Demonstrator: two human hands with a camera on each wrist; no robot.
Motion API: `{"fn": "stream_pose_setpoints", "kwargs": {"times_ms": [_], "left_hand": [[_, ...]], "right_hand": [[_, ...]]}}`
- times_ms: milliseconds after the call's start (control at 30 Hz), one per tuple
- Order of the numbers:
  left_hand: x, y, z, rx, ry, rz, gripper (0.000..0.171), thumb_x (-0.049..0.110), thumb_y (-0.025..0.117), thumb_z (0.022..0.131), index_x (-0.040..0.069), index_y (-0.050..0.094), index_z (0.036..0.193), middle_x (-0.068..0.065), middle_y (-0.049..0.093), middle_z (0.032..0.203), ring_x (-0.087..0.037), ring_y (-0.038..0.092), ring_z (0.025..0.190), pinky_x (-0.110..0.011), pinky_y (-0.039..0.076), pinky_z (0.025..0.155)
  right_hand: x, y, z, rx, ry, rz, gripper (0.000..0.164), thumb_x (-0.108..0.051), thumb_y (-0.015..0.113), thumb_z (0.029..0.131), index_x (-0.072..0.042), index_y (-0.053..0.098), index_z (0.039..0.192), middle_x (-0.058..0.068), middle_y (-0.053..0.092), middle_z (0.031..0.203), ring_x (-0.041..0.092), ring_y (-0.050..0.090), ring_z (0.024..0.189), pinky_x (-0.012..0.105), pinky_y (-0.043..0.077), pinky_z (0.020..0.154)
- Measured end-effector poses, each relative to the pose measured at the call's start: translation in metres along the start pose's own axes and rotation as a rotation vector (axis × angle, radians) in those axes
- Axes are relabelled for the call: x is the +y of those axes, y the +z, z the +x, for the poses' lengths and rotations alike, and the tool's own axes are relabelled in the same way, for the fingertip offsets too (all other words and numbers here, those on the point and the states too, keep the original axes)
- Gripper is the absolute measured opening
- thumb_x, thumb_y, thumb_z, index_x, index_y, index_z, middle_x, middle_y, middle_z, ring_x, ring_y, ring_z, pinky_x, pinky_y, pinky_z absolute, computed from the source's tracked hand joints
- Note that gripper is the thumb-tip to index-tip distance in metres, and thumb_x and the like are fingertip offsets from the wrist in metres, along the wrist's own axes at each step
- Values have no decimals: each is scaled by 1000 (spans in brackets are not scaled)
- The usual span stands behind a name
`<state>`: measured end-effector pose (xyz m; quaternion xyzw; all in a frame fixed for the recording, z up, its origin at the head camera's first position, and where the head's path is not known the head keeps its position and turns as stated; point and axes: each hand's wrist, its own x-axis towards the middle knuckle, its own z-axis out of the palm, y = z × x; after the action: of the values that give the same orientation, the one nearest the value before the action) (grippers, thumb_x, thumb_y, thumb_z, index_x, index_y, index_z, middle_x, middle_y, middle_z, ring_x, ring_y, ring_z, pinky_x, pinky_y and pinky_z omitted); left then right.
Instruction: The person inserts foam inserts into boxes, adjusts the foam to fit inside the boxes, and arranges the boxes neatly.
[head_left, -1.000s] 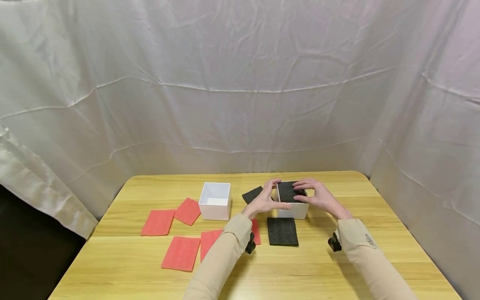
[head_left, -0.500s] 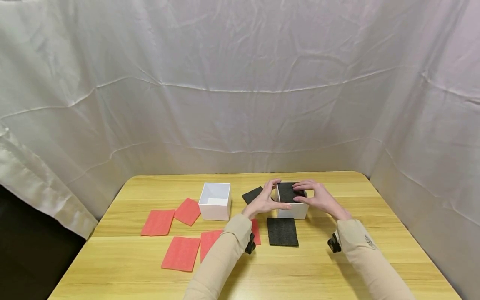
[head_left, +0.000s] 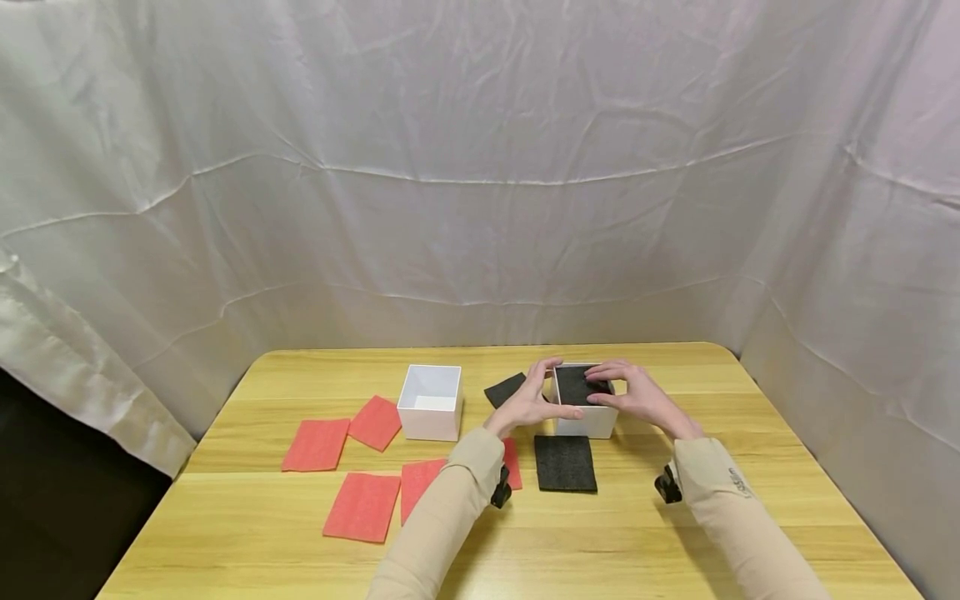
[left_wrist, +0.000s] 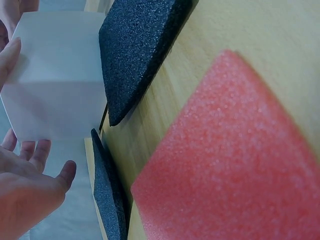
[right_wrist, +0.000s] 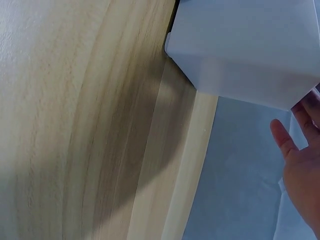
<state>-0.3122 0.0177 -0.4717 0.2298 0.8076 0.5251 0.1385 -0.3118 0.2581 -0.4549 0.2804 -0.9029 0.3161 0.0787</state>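
At the right white box (head_left: pixel 585 425) my left hand (head_left: pixel 525 407) holds the near left corner, its thumb on the front wall and its fingers along the left side. Inside the box's mouth a black foam sheet (head_left: pixel 573 385) lies roughly level, slightly below the rim. My right hand (head_left: pixel 647 402) reaches over the right wall, fingertips and thumb pressing on that sheet. In the right wrist view the fingertips are hidden behind the box. A black foam sheet (head_left: pixel 566 463) lies flat in front of the box, and another black sheet (head_left: pixel 505 389) lies to its left, partly covered by my left hand.
The second white box (head_left: pixel 429 422) stands open-topped to the left. Several red foam sheets (head_left: pixel 363 507) are spread over the wooden table (head_left: pixel 630 542) at left and centre, some partly under my left forearm. A pale curtain (head_left: pixel 480 242) surrounds the table.
The black sheet inside the right box has sunk slightly, its far edge lower against the wall. My right fingers have moved down a little with it; my left hand stays where it was.
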Motion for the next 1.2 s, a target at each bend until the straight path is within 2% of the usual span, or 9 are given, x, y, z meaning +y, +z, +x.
{"fn": "stream_pose_setpoints", "kwargs": {"times_ms": [267, 800, 1200], "left_hand": [[1, 1, -1, 8, -9, -8, 91, 35, 80, 85, 29, 25, 157, -5, 24, 164, -26, 29, 152, -52, 34, 120], [2, 1, -2, 5, -11, -3, 91, 35, 80, 86, 29, 24, 158, -5, 23, 164, -26, 29, 152, -53, 35, 119], [2, 0, -1, 2, -6, -6, 91, 34, 80, 86, 28, 24, 158, -5, 22, 165, -26, 29, 152, -53, 35, 119]], "right_hand": [[-2, -2, 2, -4, -33, -32, 35, -13, 82, 83, 3, 74, 113, 24, 71, 118, 47, 62, 116, 64, 47, 100], [0, -1, 6, -38, -9, -73, 37, -18, 83, 83, 2, 74, 113, 23, 71, 119, 46, 61, 116, 63, 47, 100], [1, 0, 8, -45, -5, -81, 37, -16, 84, 81, 1, 75, 112, 23, 71, 118, 45, 62, 114, 62, 47, 100]]}}
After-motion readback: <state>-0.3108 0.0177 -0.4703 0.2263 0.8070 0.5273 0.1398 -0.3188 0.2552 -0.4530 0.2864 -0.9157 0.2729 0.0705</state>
